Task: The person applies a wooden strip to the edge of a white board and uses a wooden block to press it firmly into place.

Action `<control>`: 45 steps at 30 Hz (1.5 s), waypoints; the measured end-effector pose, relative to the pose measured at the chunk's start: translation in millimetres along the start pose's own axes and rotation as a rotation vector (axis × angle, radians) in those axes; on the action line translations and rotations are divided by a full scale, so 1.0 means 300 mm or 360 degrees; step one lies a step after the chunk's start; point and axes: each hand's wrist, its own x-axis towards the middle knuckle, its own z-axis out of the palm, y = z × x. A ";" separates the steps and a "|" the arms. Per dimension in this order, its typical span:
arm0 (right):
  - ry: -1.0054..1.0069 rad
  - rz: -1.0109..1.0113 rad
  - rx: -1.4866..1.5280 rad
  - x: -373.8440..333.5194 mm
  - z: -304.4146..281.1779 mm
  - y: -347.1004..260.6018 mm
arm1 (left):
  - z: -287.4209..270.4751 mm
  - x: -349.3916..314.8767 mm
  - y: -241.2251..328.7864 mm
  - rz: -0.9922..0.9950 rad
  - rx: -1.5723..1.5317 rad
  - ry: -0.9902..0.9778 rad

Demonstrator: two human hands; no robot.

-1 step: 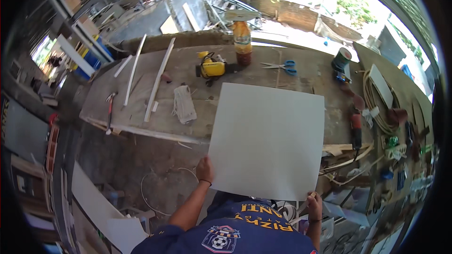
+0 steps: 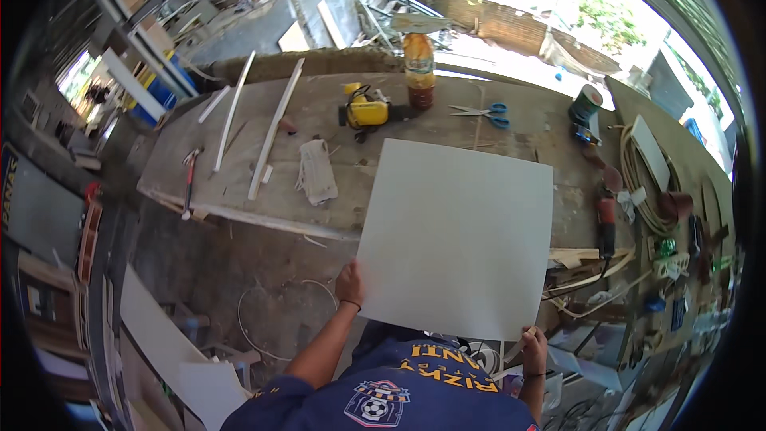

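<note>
A square white board (image 2: pixel 455 239) lies in front of me, its far part over the workbench (image 2: pixel 335 227) and its near edge by my shirt. My left hand (image 2: pixel 349 282) is closed on its left edge near the lower corner; most of those fingers are hidden beneath. At the near right corner my right hand (image 2: pixel 535 347) pinches the board. Just beyond the board's left side are a pair of pale work gloves (image 2: pixel 317 172). A yellow power tool (image 2: pixel 371 112) and blue-handled scissors (image 2: pixel 488 113) lie past its far edge.
A hammer (image 2: pixel 189 183) and several white strips (image 2: pixel 275 132) are on the bench's left. A bottle of reddish-brown liquid (image 2: pixel 419 72) stands at the back. On the right are a red-and-black power tool (image 2: pixel 607 223), a green can (image 2: pixel 586 101) and a coiled hose (image 2: pixel 638 179).
The view has shifted very slightly, so the bench things sit a little further right. Both hands keep their hold on the white board.
</note>
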 end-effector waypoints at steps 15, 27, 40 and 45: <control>-0.0230 0.0038 -0.0070 0.231 0.041 -0.118 | 0.071 0.183 -0.035 -0.0103 0.0110 -0.0130; -0.0184 0.0021 -0.0100 0.296 0.102 -0.140 | 0.091 0.305 -0.018 0.0006 0.0228 -0.0257; 0.0156 -0.0087 0.0545 0.489 -0.090 -0.261 | -0.113 0.071 -0.150 -0.0770 -0.1070 -0.0876; 0.0371 -0.0031 0.1192 0.813 -0.132 -0.308 | -0.057 0.005 -0.203 -0.1011 -0.1544 -0.0774</control>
